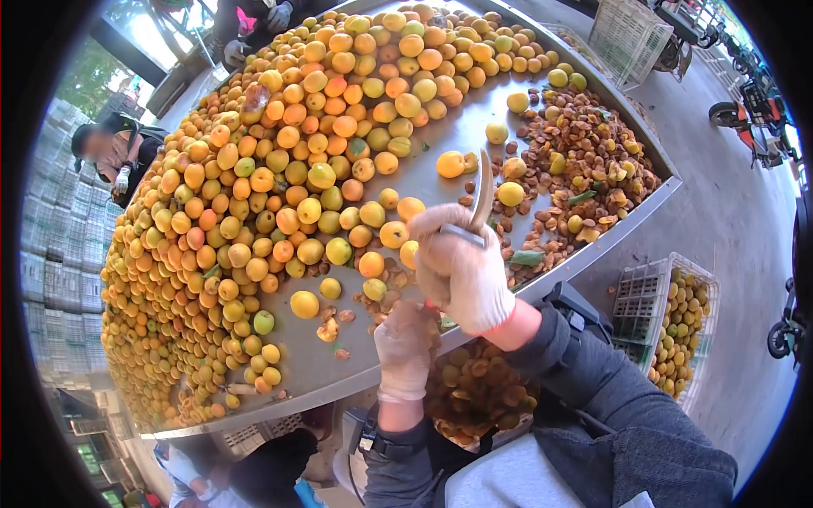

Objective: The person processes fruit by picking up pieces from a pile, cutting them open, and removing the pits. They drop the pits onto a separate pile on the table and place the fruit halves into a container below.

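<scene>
My right hand (461,271), in a white knit glove, grips a knife (482,196) whose pale curved blade points up and away over the metal table (440,127). It hovers beside loose apricots (391,234) at the edge of a large heap of apricots (288,169). My left hand (405,349), also gloved, is curled at the table's near rim, above a crate of halved apricots (474,389). What its fingers enclose is hidden.
A pile of brown pits and scraps (584,161) covers the table's right side. A crate of apricots (677,322) stands on the floor at right, an empty white crate (627,34) beyond. Other people work at the left (118,152) and far end (254,25). A scooter (754,118) is parked at right.
</scene>
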Motion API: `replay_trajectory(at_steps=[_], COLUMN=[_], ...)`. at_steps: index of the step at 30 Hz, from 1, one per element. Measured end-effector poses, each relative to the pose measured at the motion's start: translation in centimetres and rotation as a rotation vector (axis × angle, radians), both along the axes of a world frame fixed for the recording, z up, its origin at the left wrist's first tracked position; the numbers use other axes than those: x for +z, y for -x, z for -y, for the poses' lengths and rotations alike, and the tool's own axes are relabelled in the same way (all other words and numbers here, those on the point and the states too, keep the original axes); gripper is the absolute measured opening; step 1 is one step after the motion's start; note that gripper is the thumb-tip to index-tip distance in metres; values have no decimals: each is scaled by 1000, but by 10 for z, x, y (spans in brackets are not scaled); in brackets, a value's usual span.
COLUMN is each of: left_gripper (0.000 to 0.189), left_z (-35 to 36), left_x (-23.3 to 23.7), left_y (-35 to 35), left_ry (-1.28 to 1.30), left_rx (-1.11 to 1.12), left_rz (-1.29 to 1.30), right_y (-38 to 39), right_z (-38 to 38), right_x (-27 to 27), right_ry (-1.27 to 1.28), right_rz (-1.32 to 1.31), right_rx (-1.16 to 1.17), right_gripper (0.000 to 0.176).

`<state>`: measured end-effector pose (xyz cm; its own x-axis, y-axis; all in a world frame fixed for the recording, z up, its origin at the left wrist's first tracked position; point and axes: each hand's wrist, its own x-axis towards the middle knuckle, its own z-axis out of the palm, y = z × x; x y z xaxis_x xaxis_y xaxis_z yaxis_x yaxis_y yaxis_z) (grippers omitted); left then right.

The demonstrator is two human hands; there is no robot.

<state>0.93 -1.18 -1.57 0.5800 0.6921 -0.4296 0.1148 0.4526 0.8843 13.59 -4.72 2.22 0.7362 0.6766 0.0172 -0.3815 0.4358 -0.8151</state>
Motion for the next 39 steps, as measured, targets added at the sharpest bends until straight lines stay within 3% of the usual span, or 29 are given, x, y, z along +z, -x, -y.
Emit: replay_trajectory(at_steps=[1,2,4,8,10,11,13,14,16,17,19,21,23,24,25,26,27,29,30,33,34,36,37,39], left_gripper=[24,24,44,47,37,37,33,33,29,29,46,45,39,39,42,46,46,46,45,41,41,40,40,49], left_z=[-1,-3,-9,-19,-22,-23,-26,-28,-32,-33,-39,-43,-49,-48,-45,-42,-41,-41,-46,-34,-35,-36,-32,-16], left_x=[1,0,0,-2,-3,-8,-27,-37,-52,-44,-8,1,-16,-22,-26,-28,-26,-10,-11,-5,-14,-31,-36,-14], left_y=[-1,-2,-4,-2,-5,-4,3,5,5,1,-12,-10,-4,-5,-8,-9,-5,7,15,11,15,19,21,10], left_ry=[-8,-6,201,170,495,496,797,794,239,240,227,141,66,66,-154,-374,-373,87,93,-50,-51,-910,-907,-237], left_rx=[-3,-5,-11,-182,-3,-4,-118,-117,77,78,376,345,272,269,271,270,267,299,249,228,225,13,0,336], left_rz=[-35,-35,-17,13,106,104,422,417,145,146,118,125,205,204,213,220,218,303,269,300,300,-16,-9,230], right_y=[-6,-8,-15,-22,-20,-15,-13,-13,-20,-26,-39,-34,-13,-4,-1,0,-1,-15,-17,-1,7,19,23,31], right_z=[-2,-10,-11,-19,-21,-23,-27,-27,-28,-26,-19,-11,-14,-16,-13,-12,-12,-16,-15,-8,-7,-3,-4,-2], right_x=[0,-3,-13,-33,-37,-39,-36,-30,-17,-14,-14,5,-8,-26,-18,-15,-14,-19,-22,-24,-26,-18,-17,-20], right_ry=[-49,-22,-39,-72,-90,-89,-89,-44,8,17,-21,339,394,283,395,540,687,837,652,491,591,742,802,831], right_rz=[-515,-537,-584,-670,-695,-791,-888,-812,-707,-678,-451,-68,236,466,850,1005,1161,1164,900,795,948,1017,1052,1141], right_rx=[132,45,73,97,93,116,143,90,-35,-102,-157,22,228,241,280,306,331,131,22,214,296,339,333,301], right_gripper=[17,16,17,17,17,16,16,17,18,18,18,15,14,18,19,20,22,19,14,20,22,22,22,18])
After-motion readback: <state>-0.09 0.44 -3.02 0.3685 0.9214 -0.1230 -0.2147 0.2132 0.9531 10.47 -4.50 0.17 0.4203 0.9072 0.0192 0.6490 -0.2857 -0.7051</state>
